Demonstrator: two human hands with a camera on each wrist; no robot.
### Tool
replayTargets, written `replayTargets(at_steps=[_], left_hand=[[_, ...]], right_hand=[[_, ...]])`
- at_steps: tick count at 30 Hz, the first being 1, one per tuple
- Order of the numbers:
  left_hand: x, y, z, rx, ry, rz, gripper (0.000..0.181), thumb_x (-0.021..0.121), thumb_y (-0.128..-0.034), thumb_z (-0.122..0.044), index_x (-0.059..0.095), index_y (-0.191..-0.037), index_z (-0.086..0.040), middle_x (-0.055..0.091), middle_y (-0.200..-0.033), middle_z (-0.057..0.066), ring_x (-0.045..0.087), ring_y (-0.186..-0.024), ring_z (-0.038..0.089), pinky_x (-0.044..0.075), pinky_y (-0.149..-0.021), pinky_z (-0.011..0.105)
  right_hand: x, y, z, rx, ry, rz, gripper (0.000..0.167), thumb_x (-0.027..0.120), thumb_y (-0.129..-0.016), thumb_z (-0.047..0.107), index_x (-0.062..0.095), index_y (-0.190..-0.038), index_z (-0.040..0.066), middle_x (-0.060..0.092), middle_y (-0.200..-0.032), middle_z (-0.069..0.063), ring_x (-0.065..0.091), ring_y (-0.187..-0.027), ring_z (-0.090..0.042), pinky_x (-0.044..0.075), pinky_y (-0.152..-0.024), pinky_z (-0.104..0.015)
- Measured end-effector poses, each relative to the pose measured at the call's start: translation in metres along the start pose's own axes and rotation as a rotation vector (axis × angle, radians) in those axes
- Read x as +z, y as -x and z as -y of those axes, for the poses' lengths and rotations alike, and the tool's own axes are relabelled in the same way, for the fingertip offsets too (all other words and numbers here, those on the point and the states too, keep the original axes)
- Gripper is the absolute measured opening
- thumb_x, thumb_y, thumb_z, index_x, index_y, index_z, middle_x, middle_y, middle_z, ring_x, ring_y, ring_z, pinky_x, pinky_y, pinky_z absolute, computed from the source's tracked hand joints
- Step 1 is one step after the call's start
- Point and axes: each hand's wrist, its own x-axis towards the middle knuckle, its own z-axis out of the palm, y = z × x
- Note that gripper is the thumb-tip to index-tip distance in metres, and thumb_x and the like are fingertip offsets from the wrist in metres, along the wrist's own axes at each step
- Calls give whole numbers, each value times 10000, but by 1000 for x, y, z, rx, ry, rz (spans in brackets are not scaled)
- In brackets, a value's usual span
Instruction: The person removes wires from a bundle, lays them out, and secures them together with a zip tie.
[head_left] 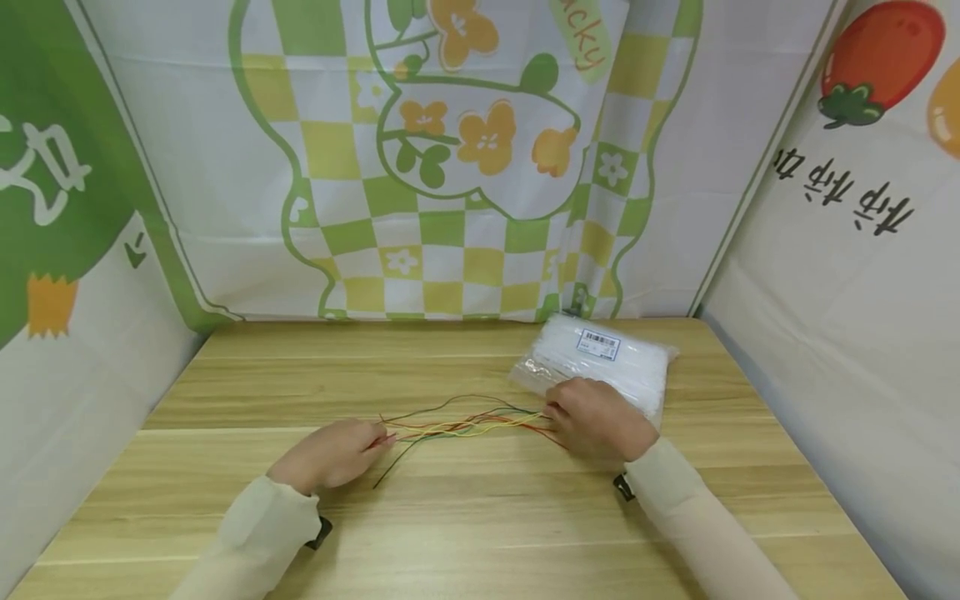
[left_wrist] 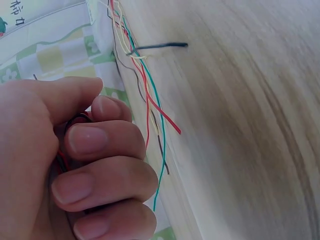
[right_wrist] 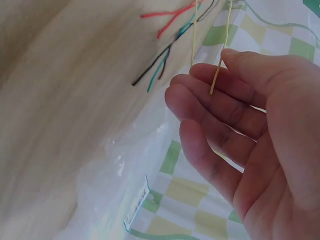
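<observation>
A loose bundle of thin coloured wires [head_left: 468,427] lies across the wooden table, with red, yellow, green and dark strands. At its left end my left hand [head_left: 333,454] has its fingers curled; in the left wrist view, red and black wires [left_wrist: 62,160] show inside the curled fingers [left_wrist: 107,182]. Other wire ends, among them a green wire [left_wrist: 161,125], lie loose beside that hand. At the right end, my right hand [head_left: 600,419] pinches a yellow wire [right_wrist: 216,77] between thumb and finger. Red wire ends [right_wrist: 167,15] and a black wire end [right_wrist: 145,72] fan out beside it.
A clear plastic bag of white items [head_left: 637,367] with a barcode label [head_left: 598,344] lies just behind my right hand. Printed cloth [head_left: 465,250] hangs along the table's back edge, with more cloth at both sides. Bare wood [head_left: 480,533] shows in front.
</observation>
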Motion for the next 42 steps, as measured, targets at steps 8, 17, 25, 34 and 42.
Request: replayTargets(at_steps=[8,17,25,34,42], left_hand=[[0,-3,-9,40,-18,-14,353,528,-1118,-281,554,-776,-198,453,-657,-62,426,-595,82,420,-665,296],[1,-12,-20,108,-42,-5,344,519,-1117,-226,540,-775,-194,427,-645,-77,400,-586,66,414,-665,298],[0,-21,-32,124,-18,10,360,500,-1113,-190,520,-754,-176,386,-645,-77,371,-586,71,382,-634,283],[0,-31,-49,124,1,21,404,479,-1110,-176,406,-713,-203,341,-648,-64,334,-578,85,309,-592,262],[4,-41,-66,115,-7,6,391,482,-1076,-159,405,-695,-202,336,-637,-66,317,-580,96,295,-588,265]], right_hand=[[-6,1,-10,-30,35,-21,306,693,-995,116,602,-709,176,621,-703,64,552,-645,-93,514,-630,-297],[-9,1,-9,-66,44,-77,325,738,-964,113,592,-684,190,590,-678,96,494,-618,-59,487,-605,-281],[-20,-1,8,-89,25,-107,365,795,-915,107,555,-657,201,487,-620,127,385,-585,-10,371,-550,-202],[-27,-3,27,-147,-44,-82,335,856,-894,177,577,-710,177,579,-669,100,453,-608,5,412,-569,-186],[-28,-8,42,-245,6,-109,316,845,-906,225,592,-721,179,536,-650,106,400,-599,7,363,-555,-175]])
